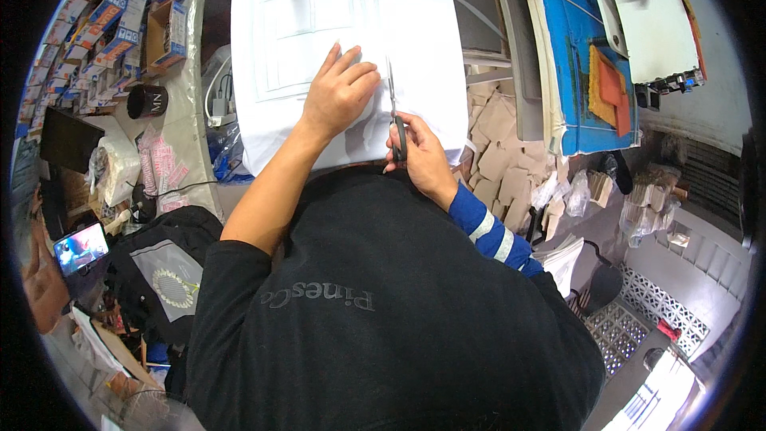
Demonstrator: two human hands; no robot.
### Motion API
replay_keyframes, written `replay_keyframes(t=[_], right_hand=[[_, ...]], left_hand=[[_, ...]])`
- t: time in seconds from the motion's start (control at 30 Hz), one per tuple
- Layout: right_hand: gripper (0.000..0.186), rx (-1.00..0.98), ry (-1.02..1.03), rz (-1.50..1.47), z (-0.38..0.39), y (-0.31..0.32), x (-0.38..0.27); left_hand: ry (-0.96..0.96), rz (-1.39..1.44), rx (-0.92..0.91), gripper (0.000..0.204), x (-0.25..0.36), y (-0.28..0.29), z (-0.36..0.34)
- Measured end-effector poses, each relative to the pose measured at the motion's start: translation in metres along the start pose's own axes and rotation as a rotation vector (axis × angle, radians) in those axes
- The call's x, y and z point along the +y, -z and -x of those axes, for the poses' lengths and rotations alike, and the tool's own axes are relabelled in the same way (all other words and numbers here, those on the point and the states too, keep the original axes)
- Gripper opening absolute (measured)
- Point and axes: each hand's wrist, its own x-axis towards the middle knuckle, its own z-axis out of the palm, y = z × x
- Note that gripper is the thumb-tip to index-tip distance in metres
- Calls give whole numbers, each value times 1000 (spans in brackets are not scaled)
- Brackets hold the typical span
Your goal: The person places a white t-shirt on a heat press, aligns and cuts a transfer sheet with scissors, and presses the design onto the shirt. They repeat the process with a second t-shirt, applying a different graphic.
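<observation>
A white sheet [423, 16], which could be paper or cloth, is spread over the work surface, with thin grey straight lines forming nested rectangles on its left part. My left hand [343, 92] lies on it palm down, fingers stretched out and slightly spread, near the lower corner of the drawn lines. To its right, my right hand [421, 158] is closed around the handles of a pair of scissors [397, 132] with black grips. The blades point away from me along the sheet, just beside my left fingertips. Whether they are parted is too fine to tell.
Stacked cardboard boxes [120, 24] and a dark mug [148, 101] stand on the left. A lit phone [81, 248] is below them. Beige cut pieces [503, 148] are heaped right of the sheet, beside a blue board [562, 40] bearing orange pads [609, 92].
</observation>
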Motion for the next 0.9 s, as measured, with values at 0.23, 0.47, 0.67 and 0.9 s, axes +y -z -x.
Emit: replay_keyframes(t=[0.23,0.47,0.67,0.9], right_hand=[[46,7,-2,12,2,0,5],[43,3,-8,-21,4,0,12],[44,59,-10,36,-8,-8,-6],[39,59,9,-10,-27,-6,-5]], left_hand=[[3,12,-10,10,1,1,-1],[7,31,-11,12,1,-1,-4],[17,48,-21,12,9,6,-6],[9,67,27,8,17,12,-10]])
